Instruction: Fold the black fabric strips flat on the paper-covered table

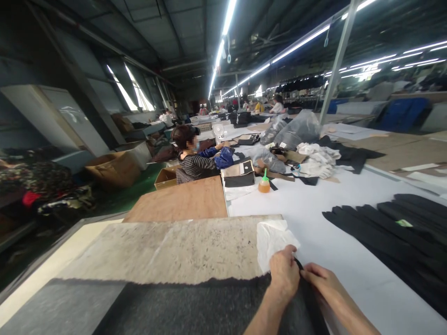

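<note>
Just right of the stained board, my left hand (pixel 284 274) is closed on the edge of a dark strip of fabric (pixel 309 298). Close beside it, my right hand (pixel 323 279) pinches the same strip between thumb and fingers. A crumpled white cloth or paper (pixel 274 239) lies against my left hand, on the end of the stained grey board (pixel 195 249). Dark grey fabric (pixel 181 307) spreads along the board's near edge. Overlapping black fabric pieces (pixel 394 232) lie to the right on the white table (pixel 356 195).
A bottle of amber liquid with a green nozzle (pixel 264 184) stands beyond the board, beside a stack of dark pieces (pixel 238 174). Plastic bags (pixel 296 130) and white gloves (pixel 319 158) are heaped behind. A person in a striped top (pixel 199 160) works at the left, behind a wooden panel (pixel 181 200).
</note>
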Demonstrator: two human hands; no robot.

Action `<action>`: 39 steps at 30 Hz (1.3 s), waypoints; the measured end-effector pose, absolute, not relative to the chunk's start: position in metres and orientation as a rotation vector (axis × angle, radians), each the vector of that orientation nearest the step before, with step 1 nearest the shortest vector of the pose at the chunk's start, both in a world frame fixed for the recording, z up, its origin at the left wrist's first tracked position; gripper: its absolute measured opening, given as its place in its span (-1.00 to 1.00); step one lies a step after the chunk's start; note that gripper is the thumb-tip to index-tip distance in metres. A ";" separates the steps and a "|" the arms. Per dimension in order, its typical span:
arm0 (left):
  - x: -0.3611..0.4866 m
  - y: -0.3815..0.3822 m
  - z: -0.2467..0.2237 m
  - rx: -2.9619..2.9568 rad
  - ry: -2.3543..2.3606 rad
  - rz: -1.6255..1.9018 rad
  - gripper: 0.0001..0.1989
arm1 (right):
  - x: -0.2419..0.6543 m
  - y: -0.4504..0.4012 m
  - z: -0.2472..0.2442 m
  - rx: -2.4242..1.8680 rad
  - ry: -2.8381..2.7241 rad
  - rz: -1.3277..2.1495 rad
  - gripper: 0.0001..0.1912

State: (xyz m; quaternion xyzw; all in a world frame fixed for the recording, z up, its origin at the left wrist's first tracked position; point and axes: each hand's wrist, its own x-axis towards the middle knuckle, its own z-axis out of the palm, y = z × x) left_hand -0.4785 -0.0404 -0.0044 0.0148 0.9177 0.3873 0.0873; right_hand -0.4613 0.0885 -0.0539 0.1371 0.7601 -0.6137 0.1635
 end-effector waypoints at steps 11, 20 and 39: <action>-0.486 -0.047 -0.007 0.247 2.433 1.711 -0.66 | -0.448 0.087 -0.013 0.344 2.159 -1.905 -0.69; -0.487 -0.060 0.006 0.249 2.440 1.611 -0.83 | -0.443 0.096 -0.009 0.506 2.007 -2.069 -0.54; -0.479 -0.066 0.006 0.177 2.243 1.809 -0.82 | -0.471 0.081 -0.007 0.055 2.257 -1.790 -0.75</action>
